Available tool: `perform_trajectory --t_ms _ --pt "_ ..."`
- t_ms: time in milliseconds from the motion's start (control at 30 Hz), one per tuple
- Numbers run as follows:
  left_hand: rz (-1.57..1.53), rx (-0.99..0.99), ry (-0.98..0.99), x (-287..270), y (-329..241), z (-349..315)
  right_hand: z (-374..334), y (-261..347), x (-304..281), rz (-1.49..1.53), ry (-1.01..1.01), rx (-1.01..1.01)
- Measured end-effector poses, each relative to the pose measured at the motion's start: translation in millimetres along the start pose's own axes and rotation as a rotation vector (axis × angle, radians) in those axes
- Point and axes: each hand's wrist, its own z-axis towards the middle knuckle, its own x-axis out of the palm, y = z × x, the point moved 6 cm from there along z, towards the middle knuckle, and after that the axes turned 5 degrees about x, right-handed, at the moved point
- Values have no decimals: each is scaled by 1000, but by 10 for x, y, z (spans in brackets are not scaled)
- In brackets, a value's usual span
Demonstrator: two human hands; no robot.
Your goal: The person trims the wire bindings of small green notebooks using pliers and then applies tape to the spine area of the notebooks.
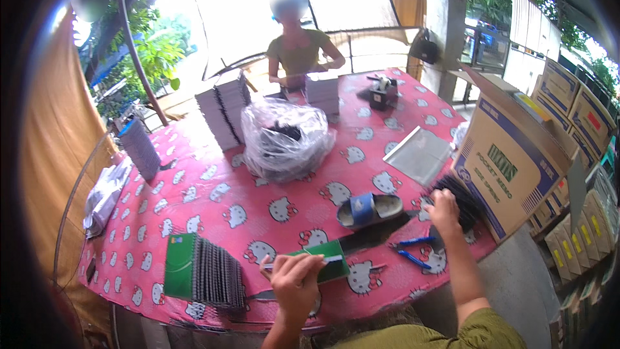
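Observation:
My left hand (294, 281) is closed on a small green notebook (334, 270) at the table's near edge, where a pale strip shows by the fingertips. On the right, my right hand (443, 212) has its fingers bent together against a pile of black spiral coils (466, 210); what lies between the fingertips is too small to tell. A blue slipper (365, 209) rests between the two hands, beside a dark flat strip (378, 234). Blue-handled pliers (413, 253) lie below my right hand. To the left of my left hand stands a row of green spiral notebooks (203, 273).
A clear plastic bag (287, 142) with black contents sits mid-table, near stacked notebooks (223, 108). Across the table is another person (300, 52). A large cardboard box (507, 161) borders the right side. A clear plastic sheet (420, 154) and a tape dispenser (382, 94) lie farther back.

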Motion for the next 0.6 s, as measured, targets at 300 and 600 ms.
perform_trajectory --t_ms 300,600 --pt "-48 -11 -2 118 63 20 237 -387 -17 -2 -43 2" --pt "-62 -55 53 62 24 68 -1006 1417 -759 965 359 -687"
